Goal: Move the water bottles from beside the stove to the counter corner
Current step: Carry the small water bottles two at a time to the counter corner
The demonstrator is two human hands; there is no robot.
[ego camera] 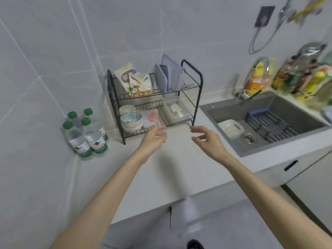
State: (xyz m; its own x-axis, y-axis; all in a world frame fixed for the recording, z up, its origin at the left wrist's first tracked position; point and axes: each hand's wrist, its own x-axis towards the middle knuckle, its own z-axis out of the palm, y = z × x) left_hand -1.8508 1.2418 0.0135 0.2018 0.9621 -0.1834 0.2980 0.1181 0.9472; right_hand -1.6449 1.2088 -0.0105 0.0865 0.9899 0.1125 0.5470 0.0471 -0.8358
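Head view: four green-capped water bottles [86,133] are standing upright, bunched and touching, in the wall corner of the surface [170,168], at about 9 o'clock from the left hand [154,139] and just beside the dish rack [111,94]. The risk: a careless reach, or another bottle being squeezed in, is likely toppling the tight cluster or bumping the rack. Both hands are hovering over the surface, well apart from the bottles, with the right hand [206,141] at 3 o'clock of the left and the fingers [195,130] loosely spread, holding nothing; the stove is not showing, so I cannot tell if more bottles are waiting.
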